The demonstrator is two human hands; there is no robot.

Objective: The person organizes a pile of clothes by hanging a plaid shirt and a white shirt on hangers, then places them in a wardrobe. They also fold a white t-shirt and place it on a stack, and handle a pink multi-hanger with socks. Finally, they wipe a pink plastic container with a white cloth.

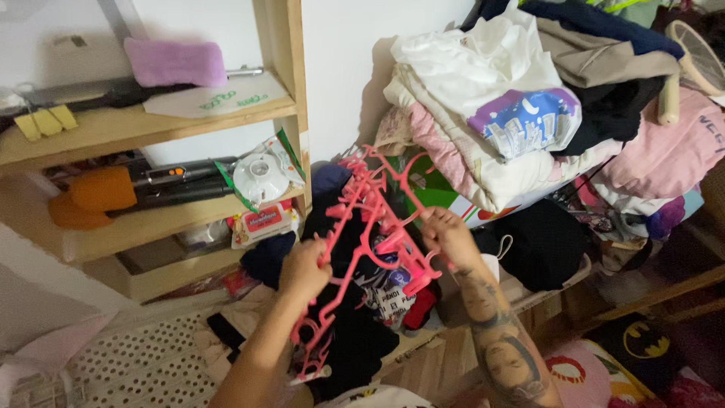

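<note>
- I log a heaped pile of folded clothes (483, 113) at upper right, largest item in view.
- Wooden shelf unit (151, 125) stands at left, a purple sponge (175, 62) on its top board.
- Pink clip hanger (370, 227) sits mid-frame, held tilted above dark garments (355, 332).
- Left hand (304, 270) is closed around its lower frame.
- Right hand (448, 236) pinches its upper right edge.

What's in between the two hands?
In the head view, the pink clip hanger spans the gap between the left hand and right hand; both grip it, with dark clothes behind.
</note>
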